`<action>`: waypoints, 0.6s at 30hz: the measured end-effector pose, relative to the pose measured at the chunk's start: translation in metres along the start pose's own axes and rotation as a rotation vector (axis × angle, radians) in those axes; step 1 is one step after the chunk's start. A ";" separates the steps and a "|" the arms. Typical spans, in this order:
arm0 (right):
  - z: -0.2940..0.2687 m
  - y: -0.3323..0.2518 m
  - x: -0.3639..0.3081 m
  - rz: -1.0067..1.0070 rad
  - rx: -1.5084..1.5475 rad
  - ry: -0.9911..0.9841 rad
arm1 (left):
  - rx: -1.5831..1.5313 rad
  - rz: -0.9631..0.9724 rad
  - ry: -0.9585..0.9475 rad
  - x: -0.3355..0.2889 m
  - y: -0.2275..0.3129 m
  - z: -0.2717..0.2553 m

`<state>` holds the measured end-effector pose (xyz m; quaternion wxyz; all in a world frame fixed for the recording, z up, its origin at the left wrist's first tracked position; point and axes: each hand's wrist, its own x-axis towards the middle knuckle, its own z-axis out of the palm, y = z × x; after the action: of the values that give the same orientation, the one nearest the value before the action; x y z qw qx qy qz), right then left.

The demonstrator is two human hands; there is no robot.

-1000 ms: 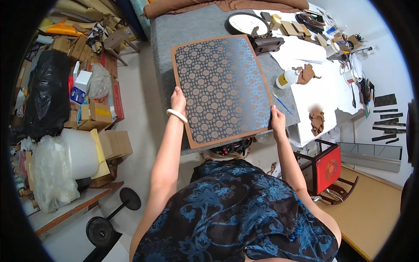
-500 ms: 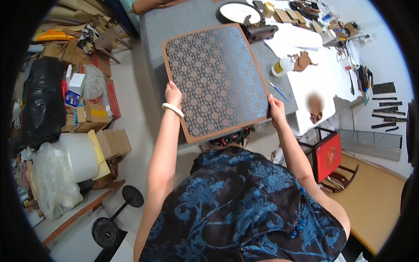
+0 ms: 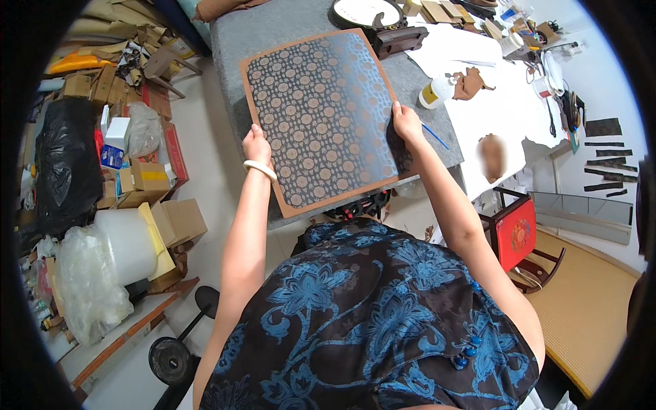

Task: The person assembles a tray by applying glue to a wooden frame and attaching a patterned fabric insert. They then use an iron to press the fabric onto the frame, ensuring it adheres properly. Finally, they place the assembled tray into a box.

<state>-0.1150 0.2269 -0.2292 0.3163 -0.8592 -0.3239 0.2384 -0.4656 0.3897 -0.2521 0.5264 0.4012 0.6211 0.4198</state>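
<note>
Right fingers (image 3: 398,111) moved up the panel's (image 3: 307,123) edge (left fingers (image 3: 255,131) opposite).

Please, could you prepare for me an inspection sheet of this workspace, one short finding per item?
Surface: grey table, white paper on its right part.
Job's things: patterned sheet with brown border.
Clutter: bottle, blue stick, brown piece right of the sheet; black bag and cardboard box at left.
Hands: left hand grips the sheet's left edge, right hand its right edge.
Cables: dark cord-like strand at far right, type unclear.
Surroundings: red chair at right, stool at left.
</note>
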 end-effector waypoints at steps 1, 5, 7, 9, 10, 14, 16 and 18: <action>0.005 -0.006 0.001 -0.010 -0.083 0.020 | -0.043 0.016 -0.004 0.002 -0.003 -0.005; 0.004 -0.004 -0.001 -0.038 -0.204 0.019 | 0.125 0.036 0.067 -0.007 -0.002 -0.003; 0.005 0.000 -0.005 -0.026 -0.204 0.036 | 0.236 0.061 0.103 -0.013 -0.001 0.001; 0.008 -0.003 -0.009 -0.053 -0.177 0.044 | 0.225 0.120 0.167 -0.003 -0.012 -0.005; 0.012 -0.008 -0.004 -0.067 -0.170 0.036 | 0.376 0.186 0.234 0.005 -0.024 -0.012; 0.006 0.022 0.012 -0.013 -0.088 -0.062 | 0.427 0.020 0.028 -0.012 0.014 0.015; 0.014 0.004 0.043 -0.061 0.094 -0.221 | 0.089 -0.097 -0.144 0.063 -0.015 -0.044; -0.002 -0.016 0.070 -0.051 0.074 -0.125 | -0.033 -0.272 -0.274 0.060 0.034 -0.007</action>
<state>-0.0734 0.2852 -0.2312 0.3333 -0.8218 -0.3556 0.2952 -0.4783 0.4567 -0.2380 0.6645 0.3582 0.5851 0.2962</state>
